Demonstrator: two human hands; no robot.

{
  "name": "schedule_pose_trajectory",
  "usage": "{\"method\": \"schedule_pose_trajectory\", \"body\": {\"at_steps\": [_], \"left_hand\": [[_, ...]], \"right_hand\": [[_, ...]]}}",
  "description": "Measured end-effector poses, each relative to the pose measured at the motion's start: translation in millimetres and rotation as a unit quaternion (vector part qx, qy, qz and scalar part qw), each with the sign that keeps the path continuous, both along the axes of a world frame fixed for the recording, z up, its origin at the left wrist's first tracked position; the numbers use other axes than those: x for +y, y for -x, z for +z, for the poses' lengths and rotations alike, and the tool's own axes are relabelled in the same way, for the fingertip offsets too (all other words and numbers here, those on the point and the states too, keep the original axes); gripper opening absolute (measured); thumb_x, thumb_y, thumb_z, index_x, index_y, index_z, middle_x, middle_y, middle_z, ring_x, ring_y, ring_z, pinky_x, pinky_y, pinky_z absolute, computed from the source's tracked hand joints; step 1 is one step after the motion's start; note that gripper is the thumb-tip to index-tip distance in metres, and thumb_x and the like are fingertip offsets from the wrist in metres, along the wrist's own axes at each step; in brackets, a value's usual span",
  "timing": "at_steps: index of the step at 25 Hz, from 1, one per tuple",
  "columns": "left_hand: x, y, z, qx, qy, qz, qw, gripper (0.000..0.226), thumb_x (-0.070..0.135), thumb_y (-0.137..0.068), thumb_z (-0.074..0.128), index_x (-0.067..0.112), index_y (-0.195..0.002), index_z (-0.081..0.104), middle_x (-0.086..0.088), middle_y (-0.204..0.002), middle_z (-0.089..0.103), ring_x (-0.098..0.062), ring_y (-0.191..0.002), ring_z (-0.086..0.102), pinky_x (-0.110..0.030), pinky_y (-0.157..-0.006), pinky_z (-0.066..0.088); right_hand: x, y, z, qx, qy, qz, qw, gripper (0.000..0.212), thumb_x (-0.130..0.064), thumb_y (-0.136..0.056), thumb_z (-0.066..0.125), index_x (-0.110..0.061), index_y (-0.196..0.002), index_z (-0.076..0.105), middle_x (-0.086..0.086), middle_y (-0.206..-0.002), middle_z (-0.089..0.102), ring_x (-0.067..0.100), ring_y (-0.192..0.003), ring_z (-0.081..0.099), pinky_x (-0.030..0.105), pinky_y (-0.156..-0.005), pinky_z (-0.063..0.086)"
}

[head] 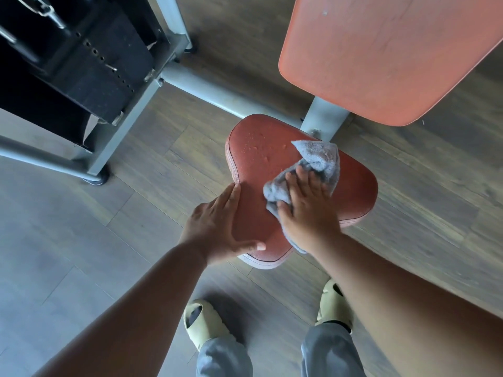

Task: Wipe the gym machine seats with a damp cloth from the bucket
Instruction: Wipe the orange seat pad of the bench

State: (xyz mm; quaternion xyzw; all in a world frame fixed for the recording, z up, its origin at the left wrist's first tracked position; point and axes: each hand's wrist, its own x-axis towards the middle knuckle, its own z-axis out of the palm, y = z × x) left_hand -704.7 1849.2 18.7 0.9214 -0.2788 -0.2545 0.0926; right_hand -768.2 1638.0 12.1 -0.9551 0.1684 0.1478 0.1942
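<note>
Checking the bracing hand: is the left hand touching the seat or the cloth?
Touching the seat, apart from the cloth. The head view shows the left hand flat on the red seat edge, with bare seat between it and the grey cloth.

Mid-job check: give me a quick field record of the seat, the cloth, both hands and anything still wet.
seat: red-brown padded seat, on a grey metal frame
cloth: grey cloth, bunched, lying on the seat's right half
right hand: right hand presses flat on the cloth, fingers spread
left hand: left hand rests on the seat's left edge, holds nothing
wet area: water droplets on the seat's far left part, beside the cloth
backrest: orange backrest pad behind the seat, untouched
bucket: not in view
</note>
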Motion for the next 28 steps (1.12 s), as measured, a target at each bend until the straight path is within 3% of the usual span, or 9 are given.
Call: {"method": "schedule_pose_trajectory", "body": {"at_steps": [2, 6, 9, 11, 14, 17, 22, 25, 28], "left_hand": [[2.8, 0.2, 0.7, 0.004, 0.020, -0.008, 1.000, 0.140, 0.103, -0.046, 0.043, 0.032, -0.157, -0.004, 0.012, -0.165, 0.009, -0.017, -0.142, 0.035, -0.037, -0.115, 0.026], [13.3, 1.0, 3.9, 0.029, 0.050, -0.021, 0.998, 0.147, 0.103, -0.038, 0.050, 0.034, -0.157, -0.003, 0.011, -0.164, 0.014, -0.020, -0.142, 0.035, -0.036, -0.116, 0.025], [15.9, -0.7, 5.6, 0.045, 0.048, -0.013, 0.998, 0.147, 0.101, -0.036, 0.055, 0.041, -0.154, -0.009, 0.015, -0.164, 0.011, -0.020, -0.142, 0.032, -0.032, -0.115, 0.021], [15.8, 0.0, 3.8, 0.050, 0.068, -0.007, 0.996, 0.146, 0.094, -0.035, 0.064, 0.038, -0.156, 0.002, 0.016, -0.162, 0.019, -0.018, -0.139, 0.038, -0.032, -0.113, 0.026], [14.6, 1.5, 3.2, 0.060, 0.092, -0.001, 0.994, 0.141, 0.084, -0.039, 0.072, 0.040, -0.155, 0.005, 0.018, -0.160, 0.025, -0.016, -0.136, 0.043, -0.034, -0.113, 0.034], [14.3, 0.7, 6.1, 0.066, 0.059, -0.009, 0.996, 0.149, 0.095, -0.037, 0.062, 0.037, -0.156, -0.006, 0.013, -0.163, 0.018, -0.017, -0.141, 0.036, -0.036, -0.116, 0.028], [11.7, 0.6, 9.6, 0.054, 0.034, -0.002, 0.998, 0.148, 0.099, -0.036, 0.059, 0.038, -0.154, -0.008, 0.014, -0.162, 0.021, -0.018, -0.138, 0.038, -0.033, -0.112, 0.029], [10.4, 1.8, 11.7, 0.058, 0.056, 0.000, 0.997, 0.147, 0.097, -0.037, 0.062, 0.038, -0.155, -0.003, 0.015, -0.160, 0.026, -0.018, -0.136, 0.044, -0.036, -0.110, 0.034], [7.4, 0.4, 17.3, 0.069, 0.060, 0.003, 0.996, 0.146, 0.092, -0.039, 0.067, 0.036, -0.155, 0.000, 0.015, -0.161, 0.025, -0.018, -0.137, 0.043, -0.038, -0.112, 0.035]], "right_hand": [[35.9, -8.8, 3.0, -0.014, -0.016, 0.024, 0.999, 0.067, -0.042, -0.097, 0.034, -0.016, -0.157, 0.018, 0.007, -0.166, 0.002, 0.029, -0.152, -0.001, 0.047, -0.122, 0.001], [21.9, 36.4, 4.3, -0.101, -0.012, 0.210, 0.972, 0.064, -0.044, -0.097, 0.035, -0.014, -0.153, 0.034, 0.004, -0.164, 0.018, 0.024, -0.152, 0.012, 0.047, -0.121, 0.019], [18.4, 25.5, 2.1, -0.073, 0.006, 0.109, 0.991, 0.063, -0.043, -0.097, 0.032, -0.014, -0.153, 0.033, 0.006, -0.164, 0.016, 0.025, -0.152, 0.012, 0.047, -0.121, 0.016], [51.2, 5.7, 6.3, -0.045, -0.001, 0.035, 0.998, 0.065, -0.043, -0.096, 0.034, -0.014, -0.154, 0.028, 0.008, -0.165, 0.012, 0.028, -0.152, 0.008, 0.047, -0.122, 0.009], [66.6, 24.4, 4.5, -0.093, 0.000, 0.175, 0.980, 0.063, -0.043, -0.095, 0.039, -0.016, -0.151, 0.036, 0.005, -0.163, 0.021, 0.028, -0.151, 0.016, 0.048, -0.120, 0.018], [13.6, 59.7, 2.1, -0.100, -0.003, 0.251, 0.963, 0.058, -0.046, -0.100, 0.032, -0.019, -0.152, 0.035, 0.002, -0.163, 0.021, 0.022, -0.151, 0.016, 0.044, -0.122, 0.018], [16.5, 18.8, -0.3, -0.047, 0.018, 0.016, 0.999, 0.064, -0.049, -0.100, 0.022, -0.017, -0.154, 0.028, 0.008, -0.164, 0.015, 0.028, -0.152, 0.010, 0.048, -0.122, 0.011], [39.0, 18.8, 0.6, -0.076, -0.007, 0.109, 0.991, 0.060, -0.045, -0.098, 0.032, -0.021, -0.153, 0.032, 0.003, -0.164, 0.017, 0.028, -0.152, 0.011, 0.047, -0.122, 0.012], [-14.7, 48.3, 0.6, -0.080, -0.010, 0.197, 0.977, 0.060, -0.043, -0.098, 0.030, -0.017, -0.151, 0.036, 0.004, -0.162, 0.025, 0.025, -0.150, 0.019, 0.044, -0.122, 0.017]]}}
